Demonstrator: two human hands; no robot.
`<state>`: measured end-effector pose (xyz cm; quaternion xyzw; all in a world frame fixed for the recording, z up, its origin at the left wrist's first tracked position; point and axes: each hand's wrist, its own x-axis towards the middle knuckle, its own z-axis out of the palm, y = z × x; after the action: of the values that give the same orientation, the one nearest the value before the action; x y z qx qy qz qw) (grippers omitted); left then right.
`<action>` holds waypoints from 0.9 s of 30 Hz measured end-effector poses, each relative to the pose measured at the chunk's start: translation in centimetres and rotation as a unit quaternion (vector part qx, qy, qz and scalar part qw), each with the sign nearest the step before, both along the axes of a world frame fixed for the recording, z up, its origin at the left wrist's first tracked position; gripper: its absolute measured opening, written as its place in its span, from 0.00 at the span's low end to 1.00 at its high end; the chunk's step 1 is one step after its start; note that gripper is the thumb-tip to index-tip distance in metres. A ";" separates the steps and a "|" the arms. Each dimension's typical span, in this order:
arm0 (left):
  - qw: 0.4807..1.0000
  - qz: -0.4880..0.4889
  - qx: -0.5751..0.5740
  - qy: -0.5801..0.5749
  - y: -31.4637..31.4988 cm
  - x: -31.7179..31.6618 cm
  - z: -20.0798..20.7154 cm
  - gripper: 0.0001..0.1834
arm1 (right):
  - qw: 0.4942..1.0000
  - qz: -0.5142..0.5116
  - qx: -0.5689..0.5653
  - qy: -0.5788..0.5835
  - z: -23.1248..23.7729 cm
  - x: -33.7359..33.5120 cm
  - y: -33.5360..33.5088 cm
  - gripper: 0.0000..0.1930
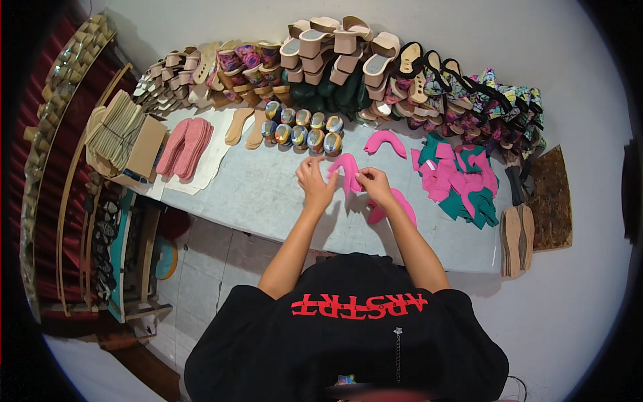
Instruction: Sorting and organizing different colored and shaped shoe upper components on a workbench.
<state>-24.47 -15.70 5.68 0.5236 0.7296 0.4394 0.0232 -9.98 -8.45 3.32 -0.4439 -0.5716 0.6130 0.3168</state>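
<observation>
Over the table, a pink curved fabric strip hangs in an arch between my hands. My right hand pinches its right side between thumb and fingers. On the left side of the strip, my left hand has its fingers apart, with the thumb close to the pink edge; whether it touches cannot be made out. Another pink curved piece lies partly behind my right forearm. Farther back, a pink arched strip rests on the grey tabletop.
Pink and green fabric pieces lie heaped on the right. Small patterned rounded items stand in rows behind my hands. Sandals are piled along the wall. Pink soles and a cardboard box sit left; beige soles lie right.
</observation>
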 end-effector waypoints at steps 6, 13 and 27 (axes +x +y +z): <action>0.935 -0.167 -0.018 -0.312 1.2 2.4 0.2 0.15 | 0.993 -0.017 -0.047 0.108 1.0 0.2 0.6 0.07; 0.843 -0.107 -0.018 -0.526 2.6 0.4 0.1 0.10 | 0.992 -0.089 -0.016 0.091 0.0 1.5 3.0 0.06; 0.887 -0.154 -0.123 -0.418 3.7 -1.9 -0.3 0.13 | 0.985 -0.169 0.034 0.017 -0.2 0.8 5.3 0.06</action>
<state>-26.42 -11.98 5.37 0.3904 0.6103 0.5154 0.4577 -9.14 -3.18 3.13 -0.5125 -0.5031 0.5386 0.4407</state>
